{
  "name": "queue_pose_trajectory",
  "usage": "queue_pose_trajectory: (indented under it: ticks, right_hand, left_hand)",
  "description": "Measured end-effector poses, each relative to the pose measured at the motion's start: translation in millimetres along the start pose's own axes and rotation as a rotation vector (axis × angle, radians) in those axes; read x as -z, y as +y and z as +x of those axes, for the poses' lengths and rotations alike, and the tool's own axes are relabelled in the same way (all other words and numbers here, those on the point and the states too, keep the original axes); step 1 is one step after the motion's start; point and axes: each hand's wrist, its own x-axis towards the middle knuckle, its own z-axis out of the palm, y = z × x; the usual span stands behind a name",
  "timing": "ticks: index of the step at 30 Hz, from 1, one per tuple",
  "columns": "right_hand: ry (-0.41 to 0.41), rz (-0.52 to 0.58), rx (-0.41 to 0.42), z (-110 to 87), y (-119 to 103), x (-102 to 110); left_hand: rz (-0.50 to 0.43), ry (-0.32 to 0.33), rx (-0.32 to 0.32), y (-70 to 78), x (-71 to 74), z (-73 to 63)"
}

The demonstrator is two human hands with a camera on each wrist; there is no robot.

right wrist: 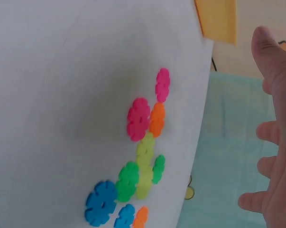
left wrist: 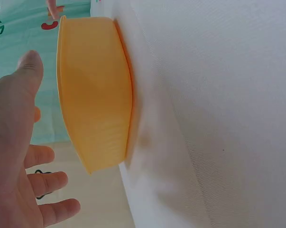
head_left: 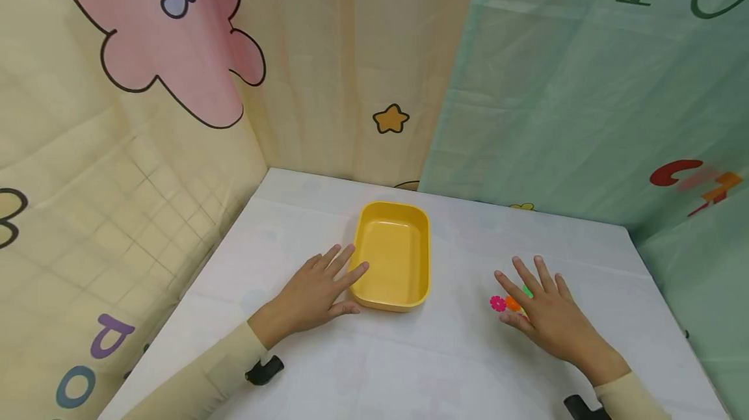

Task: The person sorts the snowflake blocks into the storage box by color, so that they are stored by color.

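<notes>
A yellow rectangular tray (head_left: 391,303) sits on the white table, its hollow side up. My left hand (head_left: 313,291) hovers with spread fingers at the tray's left edge; the left wrist view shows the tray's side wall (left wrist: 95,90) beside the thumb and fingers. To the right, my right hand (head_left: 550,316) is spread over a group of flat flower-shaped plastic pieces. In the right wrist view these lie on the cloth: a blue piece (right wrist: 101,203), a green piece (right wrist: 128,181), a pink piece (right wrist: 139,119), an orange piece (right wrist: 157,119) and several others. The right hand holds nothing.
White cloth (head_left: 374,368) covers the table. Printed curtains (head_left: 328,82) stand along the back and both sides, close to the table's edges. Dark wrist-camera mounts (head_left: 264,370) show at both wrists.
</notes>
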Motion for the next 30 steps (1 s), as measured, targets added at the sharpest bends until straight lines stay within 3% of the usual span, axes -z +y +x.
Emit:
queue_pose_trajectory:
  ticks: [5, 11, 14, 21, 30]
  right_hand:
    - [0.004, 0.042, -0.112, -0.9, 23.8, -4.7]
    - [-0.034, 0.146, -0.362, -8.3, 52.1, -6.8]
    - [-0.067, 0.179, -0.448, -13.5, 66.0, -7.9]
    - [-0.143, 0.178, -0.519, -18.2, 91.7, -14.0]
    - [-0.257, 0.336, -0.561, -10.7, 108.1, -27.4]
  left_hand:
    - [-0.021, -0.001, 0.043, 0.8, -2.9, -2.4]
    - [-0.129, -0.006, 0.137, 2.1, -5.5, -6.7]
    - [-0.175, -0.012, 0.195, 1.0, -8.8, -10.3]
    - [-0.241, -0.008, 0.241, -1.5, -17.6, -17.4]
    - [-0.282, 0.046, 0.251, 0.7, -21.5, -20.8]
